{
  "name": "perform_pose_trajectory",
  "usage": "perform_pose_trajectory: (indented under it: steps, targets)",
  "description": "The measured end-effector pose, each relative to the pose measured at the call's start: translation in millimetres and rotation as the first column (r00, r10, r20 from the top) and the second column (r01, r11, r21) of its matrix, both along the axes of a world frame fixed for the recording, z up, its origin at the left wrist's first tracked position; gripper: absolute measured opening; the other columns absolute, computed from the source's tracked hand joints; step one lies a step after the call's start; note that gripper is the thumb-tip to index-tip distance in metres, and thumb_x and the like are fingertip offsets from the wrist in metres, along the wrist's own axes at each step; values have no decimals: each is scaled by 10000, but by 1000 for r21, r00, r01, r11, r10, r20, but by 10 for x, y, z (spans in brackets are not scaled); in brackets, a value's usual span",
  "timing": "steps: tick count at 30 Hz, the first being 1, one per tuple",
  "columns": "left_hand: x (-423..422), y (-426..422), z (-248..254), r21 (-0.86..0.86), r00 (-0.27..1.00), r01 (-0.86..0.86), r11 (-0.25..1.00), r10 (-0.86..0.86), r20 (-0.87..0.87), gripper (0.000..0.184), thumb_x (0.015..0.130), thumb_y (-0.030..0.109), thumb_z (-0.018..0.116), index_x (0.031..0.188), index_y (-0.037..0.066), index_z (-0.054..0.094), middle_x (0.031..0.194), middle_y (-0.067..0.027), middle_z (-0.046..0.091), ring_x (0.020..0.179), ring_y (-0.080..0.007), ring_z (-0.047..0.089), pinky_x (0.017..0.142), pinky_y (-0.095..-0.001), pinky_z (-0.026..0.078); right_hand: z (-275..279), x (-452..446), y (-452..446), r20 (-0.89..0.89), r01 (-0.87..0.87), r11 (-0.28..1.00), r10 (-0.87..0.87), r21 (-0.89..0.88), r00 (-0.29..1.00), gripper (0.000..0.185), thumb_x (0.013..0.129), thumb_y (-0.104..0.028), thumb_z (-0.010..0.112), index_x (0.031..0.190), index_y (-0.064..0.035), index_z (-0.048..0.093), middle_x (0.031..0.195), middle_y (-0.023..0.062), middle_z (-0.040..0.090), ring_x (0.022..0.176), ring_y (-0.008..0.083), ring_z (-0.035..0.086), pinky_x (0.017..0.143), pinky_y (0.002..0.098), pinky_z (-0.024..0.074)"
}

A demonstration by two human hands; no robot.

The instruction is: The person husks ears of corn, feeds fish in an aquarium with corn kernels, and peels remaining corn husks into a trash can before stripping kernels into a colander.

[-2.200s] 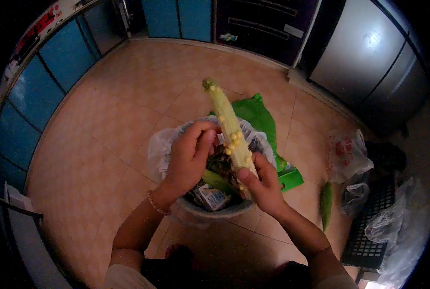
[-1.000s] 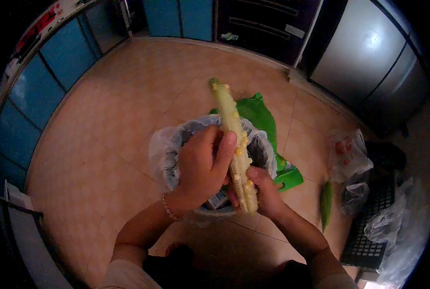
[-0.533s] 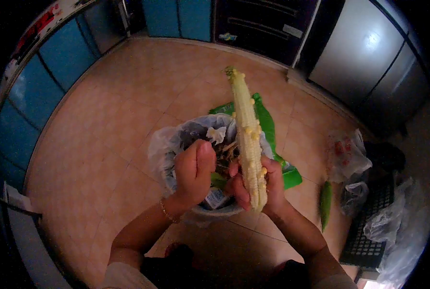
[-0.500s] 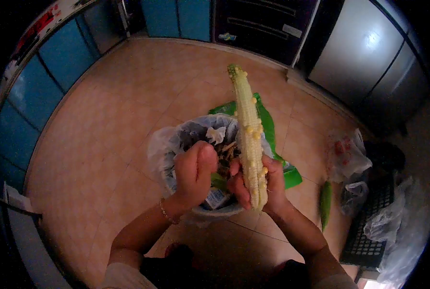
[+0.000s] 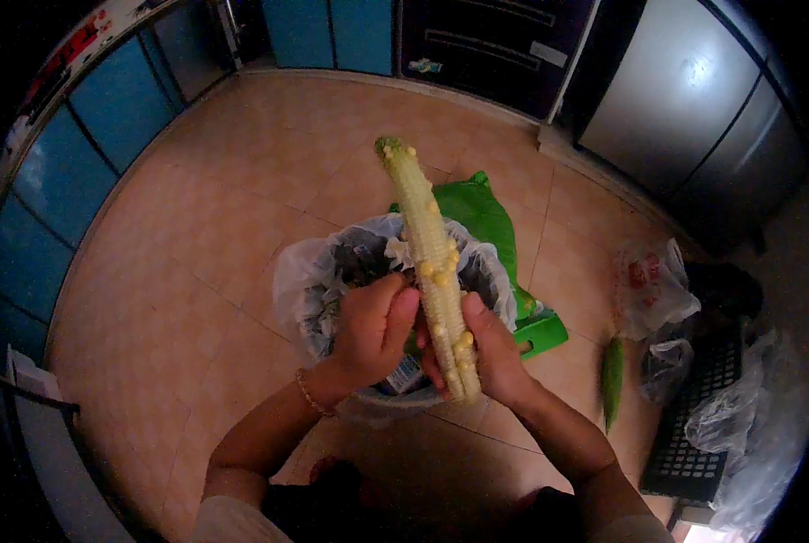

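Note:
A long pale corn cob (image 5: 422,231), mostly stripped, has a few yellow kernels left along it and a greenish tip. My right hand (image 5: 497,353) grips it near its lower end, thumb along the side, and the cob leans up and to the left. Close beside the cob on the left, my left hand (image 5: 371,328) is closed in a fist, thumb on top; whatever its fingers hold is hidden. Both hands are above a bin (image 5: 309,294) lined with a whitish plastic bag, with scraps and crumpled paper inside.
Behind the bin lies a green bag (image 5: 486,222) on the tiled floor (image 5: 196,244). To the right are an unhusked green ear of corn (image 5: 612,380), a white plastic bag (image 5: 653,290) and a black crate (image 5: 689,452). Blue cabinets (image 5: 119,100) and a silver fridge (image 5: 676,90) stand around.
The cob's tip has swung left and slightly down, tilting it more. My right hand has shifted a little left, and my left fist has moved slightly right, closer to the cob.

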State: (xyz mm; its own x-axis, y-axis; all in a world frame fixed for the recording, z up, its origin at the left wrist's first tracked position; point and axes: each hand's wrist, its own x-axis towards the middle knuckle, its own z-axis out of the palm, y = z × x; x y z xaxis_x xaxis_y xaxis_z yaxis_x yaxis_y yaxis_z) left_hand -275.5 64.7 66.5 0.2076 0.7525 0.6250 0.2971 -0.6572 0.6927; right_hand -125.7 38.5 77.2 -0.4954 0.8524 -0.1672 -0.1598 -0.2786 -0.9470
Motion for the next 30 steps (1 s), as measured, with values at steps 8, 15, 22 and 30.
perform_pose_trajectory:
  steps: [8,15,22,30]
  targets:
    - [-96,56,-193,-238,991,66,969,-91,-94,155,821,158,468,807,4,474,626,-126,489,564,-252,514,518,-306,396,87,85,98,-79,213,960,-202,180,976,787,754,-675,60,926,-26,471,559,79,491,446,146,464,424,232,384]
    - [157,-88,26,-77,988,91,993,-81,130,301,755,218,558,970,24,477,809,-129,541,695,-242,557,610,-299,442,-25,-23,94,-26,381,820,-409,427,912,506,881,-428,207,1070,-13,426,873,53,513,766,116,489,677,251,406]
    - [123,-116,94,232,909,-175,957,248,-335,171,741,175,580,701,38,487,616,-91,511,488,-267,498,423,-341,385,-120,-144,152,-31,464,741,-516,485,856,355,911,-323,262,840,-26,443,729,33,436,682,112,395,632,248,367]
    - [-60,31,-157,104,998,-52,993,56,-40,139,768,110,548,678,34,474,555,-91,477,462,-246,470,413,-318,356,12,-87,134,-78,297,944,-288,145,954,428,897,-379,256,880,-21,491,737,54,515,627,97,456,567,227,389]
